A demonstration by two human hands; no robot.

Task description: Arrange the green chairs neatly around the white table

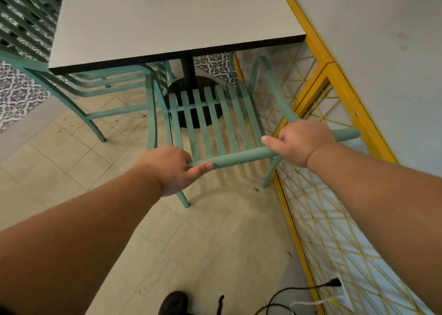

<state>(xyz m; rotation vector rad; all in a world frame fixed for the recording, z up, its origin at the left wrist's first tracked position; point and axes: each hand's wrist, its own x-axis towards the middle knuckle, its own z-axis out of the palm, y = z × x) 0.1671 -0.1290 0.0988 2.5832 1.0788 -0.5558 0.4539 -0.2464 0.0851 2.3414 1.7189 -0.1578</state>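
A green slatted chair (215, 118) stands in front of me, facing the white table (167, 20), its seat partly under the table's near edge. My left hand (167, 168) and my right hand (301, 142) both grip the top rail of its back, left end lower than right. A second green chair (79, 87) stands at the table's left side, its seat tucked under the top. More green slats (21, 22) show at the far left.
A yellow-framed railing with yellow string mesh (318, 128) runs close along the chair's right side, beside a pale wall. The table's black pedestal base (191, 94) sits under the top. Black cables and a plug (332, 283) lie on the floor near my shoe (174, 302).
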